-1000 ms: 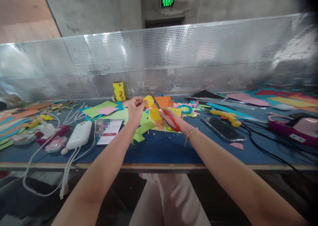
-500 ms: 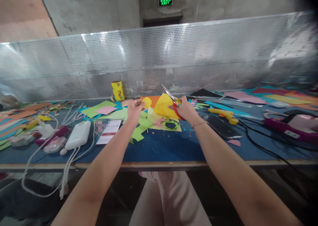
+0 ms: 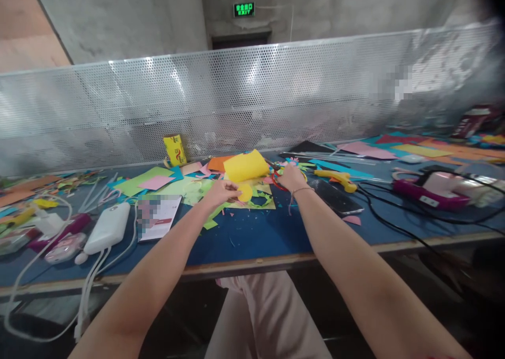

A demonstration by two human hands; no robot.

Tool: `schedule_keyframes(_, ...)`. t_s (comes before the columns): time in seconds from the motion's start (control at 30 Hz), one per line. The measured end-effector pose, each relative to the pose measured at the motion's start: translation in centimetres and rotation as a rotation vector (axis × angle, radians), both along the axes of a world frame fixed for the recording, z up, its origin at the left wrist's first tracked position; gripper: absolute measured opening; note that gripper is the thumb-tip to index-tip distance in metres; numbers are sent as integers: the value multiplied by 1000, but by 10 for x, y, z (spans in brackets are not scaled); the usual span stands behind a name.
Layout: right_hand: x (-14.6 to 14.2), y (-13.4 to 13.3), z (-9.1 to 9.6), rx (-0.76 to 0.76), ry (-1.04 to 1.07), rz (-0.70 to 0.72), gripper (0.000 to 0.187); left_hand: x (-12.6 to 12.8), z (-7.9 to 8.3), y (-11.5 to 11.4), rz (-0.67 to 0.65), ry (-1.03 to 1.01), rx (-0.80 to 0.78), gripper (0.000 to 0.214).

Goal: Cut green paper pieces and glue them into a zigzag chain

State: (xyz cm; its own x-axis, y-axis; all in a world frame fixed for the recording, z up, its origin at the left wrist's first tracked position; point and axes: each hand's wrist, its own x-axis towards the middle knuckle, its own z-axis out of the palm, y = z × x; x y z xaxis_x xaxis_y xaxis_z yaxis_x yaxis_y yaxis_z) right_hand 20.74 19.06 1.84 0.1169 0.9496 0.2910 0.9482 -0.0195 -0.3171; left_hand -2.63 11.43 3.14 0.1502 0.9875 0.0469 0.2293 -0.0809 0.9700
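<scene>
My left hand (image 3: 221, 189) rests low over the paper scraps and pinches a small round yellow paper cut-out (image 3: 245, 192) between its fingertips. My right hand (image 3: 291, 177) lies on the table further back, its fingers still through the red handles of the scissors (image 3: 277, 179), whose blades are hidden behind the hand. A larger yellow sheet (image 3: 245, 165) lies just beyond both hands, on top of orange and green paper.
The blue table (image 3: 252, 235) holds a white power bank (image 3: 107, 228) with cables, a phone with a lit screen (image 3: 160, 217), a dark phone (image 3: 336, 196), a yellow glue gun (image 3: 334, 177) and a pink device (image 3: 434, 188). A perforated metal screen (image 3: 252, 96) closes the far edge.
Both hands have come down from mid-air onto the table. The right hand carried the scissors and the big yellow sheet back and set the sheet down; the left lowered the yellow cut-out.
</scene>
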Motion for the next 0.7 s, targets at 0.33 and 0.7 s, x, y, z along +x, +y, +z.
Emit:
schedule_keyframes(0.33,-16,-19,14,-208,212,471,25,-6,-9,11,146,-42,60,14)
schedule_keyframes(0.7,-42,-36,23,-272,765,677,31,-8,-14,17,140,-169,18,14)
